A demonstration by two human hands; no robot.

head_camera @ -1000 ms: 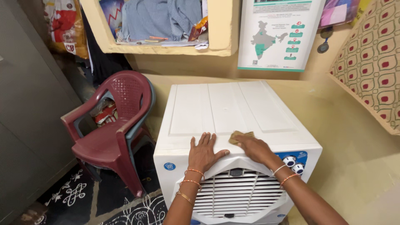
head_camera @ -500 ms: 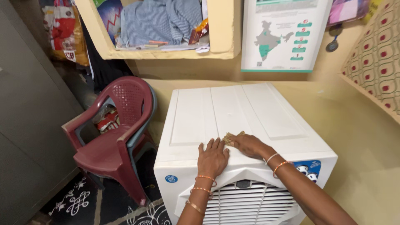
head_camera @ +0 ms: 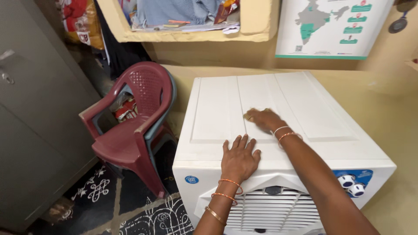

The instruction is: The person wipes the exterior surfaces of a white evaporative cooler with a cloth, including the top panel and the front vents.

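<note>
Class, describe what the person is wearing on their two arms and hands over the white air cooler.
Both forearms are bare, with no sleeves in view. The left hand has three thin bangles at the wrist, orange and gold. The right hand has a white bangle and an orange one.

Your left hand (head_camera: pixel 238 159) lies flat, fingers spread, on the front edge of the white cooler (head_camera: pixel 217 111). Your right hand (head_camera: pixel 265 119) presses a small brownish cloth (head_camera: pixel 248 116) against the cooler's top, farther back. A maroon chair (head_camera: pixel 135 126) stands just left of the cooler, and a map poster (head_camera: pixel 335 28) hangs on the wall behind.
</note>
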